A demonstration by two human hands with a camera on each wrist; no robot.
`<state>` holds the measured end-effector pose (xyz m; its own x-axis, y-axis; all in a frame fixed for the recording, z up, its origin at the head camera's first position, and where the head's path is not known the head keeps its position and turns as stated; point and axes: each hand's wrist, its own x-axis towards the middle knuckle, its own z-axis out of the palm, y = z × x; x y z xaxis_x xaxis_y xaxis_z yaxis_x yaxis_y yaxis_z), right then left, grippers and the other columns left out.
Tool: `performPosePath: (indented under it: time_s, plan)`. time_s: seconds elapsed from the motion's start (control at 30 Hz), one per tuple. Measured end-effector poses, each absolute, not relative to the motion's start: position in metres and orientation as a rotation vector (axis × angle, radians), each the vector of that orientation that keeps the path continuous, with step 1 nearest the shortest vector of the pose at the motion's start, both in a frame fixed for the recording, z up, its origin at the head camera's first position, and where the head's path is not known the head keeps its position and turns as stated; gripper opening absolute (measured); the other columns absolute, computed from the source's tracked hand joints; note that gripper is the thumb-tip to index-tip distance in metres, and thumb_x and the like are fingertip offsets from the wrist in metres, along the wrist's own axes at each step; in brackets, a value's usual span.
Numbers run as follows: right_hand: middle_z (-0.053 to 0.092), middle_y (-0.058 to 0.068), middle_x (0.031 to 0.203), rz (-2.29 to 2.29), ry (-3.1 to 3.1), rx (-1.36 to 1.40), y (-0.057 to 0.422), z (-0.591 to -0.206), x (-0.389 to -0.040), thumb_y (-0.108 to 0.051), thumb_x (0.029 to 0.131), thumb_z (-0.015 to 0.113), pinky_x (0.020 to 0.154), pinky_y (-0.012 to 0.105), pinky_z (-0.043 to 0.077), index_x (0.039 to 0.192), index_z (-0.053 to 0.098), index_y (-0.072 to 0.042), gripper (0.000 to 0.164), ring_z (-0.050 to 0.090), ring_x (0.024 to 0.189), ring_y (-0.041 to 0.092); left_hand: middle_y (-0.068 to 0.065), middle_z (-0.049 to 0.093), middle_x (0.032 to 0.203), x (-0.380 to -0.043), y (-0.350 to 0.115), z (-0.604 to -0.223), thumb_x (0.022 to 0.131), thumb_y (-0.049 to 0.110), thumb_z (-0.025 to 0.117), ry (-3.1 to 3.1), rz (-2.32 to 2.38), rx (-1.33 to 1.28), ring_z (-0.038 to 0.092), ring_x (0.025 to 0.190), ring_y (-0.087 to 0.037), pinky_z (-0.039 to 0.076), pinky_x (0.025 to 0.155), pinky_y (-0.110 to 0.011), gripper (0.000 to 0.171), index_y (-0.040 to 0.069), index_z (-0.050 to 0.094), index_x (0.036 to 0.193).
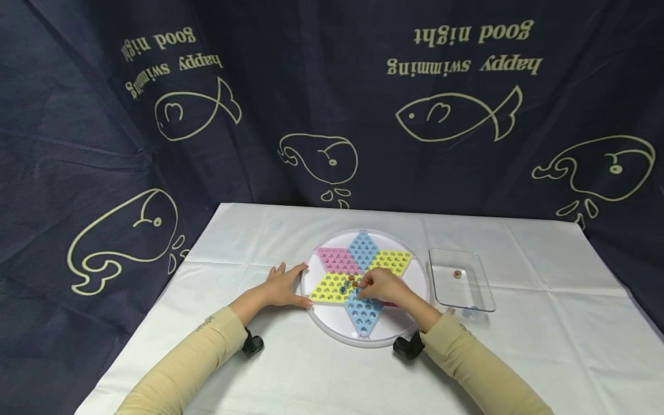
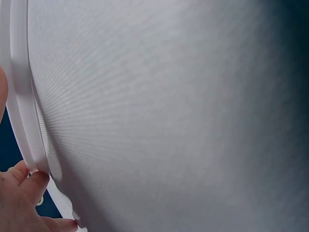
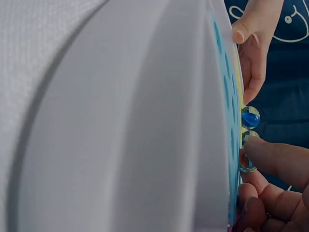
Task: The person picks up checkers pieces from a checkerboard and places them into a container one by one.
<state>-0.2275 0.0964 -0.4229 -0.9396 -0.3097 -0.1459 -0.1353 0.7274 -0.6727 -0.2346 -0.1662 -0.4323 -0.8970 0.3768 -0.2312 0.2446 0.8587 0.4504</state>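
A round white Chinese checkers board with a pink, blue and yellow star lies on the table. My left hand has its fingers spread, with thumb and forefinger touching the board's left rim. Near the centre of the star, my right hand pinches a glass marble at its fingertips, which partly cover it. Several marbles sit close by, among them a blue one and an orange one.
To the right of the board stands a clear square box with an orange marble inside. White cloth covers the table. A dark curtain with fish drawings hangs behind it.
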Motion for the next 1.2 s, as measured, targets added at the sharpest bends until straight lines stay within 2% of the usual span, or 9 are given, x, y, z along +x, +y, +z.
performPosePath:
  time_s: [0.3,0.53,0.83,1.0,1.2]
  plan:
    - [0.058,0.0,0.069,-1.03,2.698,-0.371,0.096,-0.422,-0.227,-0.012,0.071,0.076,0.052,0.02,0.038,0.071,0.065,-0.005,0.013,0.046,0.06,0.01,-0.019,0.028,0.147,-0.235,-0.166,-0.432,0.069,0.048,0.075,2.72,0.605,0.456,0.008,0.135,-0.048,0.002,0.11,-0.058,0.098,0.009,0.026,0.144]
    - [0.059,0.001,0.074,-1.045,2.65,-0.331,0.099,-0.421,-0.228,-0.012,0.072,0.075,0.055,0.021,0.04,0.076,0.066,-0.004,0.012,0.048,0.065,0.012,-0.019,0.029,0.146,-0.235,-0.166,-0.432,0.069,0.048,0.075,2.724,0.601,0.472,0.009,0.135,-0.048,0.003,0.11,-0.058,0.098,0.008,0.027,0.144]
    - [0.057,0.002,0.068,-1.061,2.597,-0.289,0.103,-0.415,-0.23,-0.009,0.074,0.073,0.048,0.02,0.04,0.077,0.065,-0.003,0.011,0.048,0.053,0.011,-0.019,0.029,0.146,-0.234,-0.166,-0.432,0.068,0.049,0.075,2.726,0.606,0.472,0.009,0.135,-0.049,0.003,0.109,-0.058,0.098,0.007,0.027,0.143]
    - [0.057,0.003,0.066,-1.072,2.583,-0.291,0.106,-0.412,-0.232,-0.008,0.074,0.073,0.048,0.019,0.04,0.078,0.065,-0.001,0.011,0.048,0.054,0.011,-0.018,0.029,0.146,-0.234,-0.166,-0.431,0.068,0.049,0.075,2.724,0.602,0.473,0.009,0.135,-0.049,0.003,0.109,-0.059,0.098,0.007,0.027,0.143]
    - [0.06,0.004,0.068,-1.081,2.567,-0.301,0.11,-0.408,-0.234,-0.006,0.074,0.072,0.05,0.021,0.045,0.083,0.066,0.001,0.013,0.051,0.055,0.012,-0.018,0.029,0.147,-0.234,-0.167,-0.432,0.069,0.049,0.075,2.721,0.602,0.477,0.008,0.135,-0.049,0.002,0.109,-0.059,0.098,0.007,0.027,0.144]
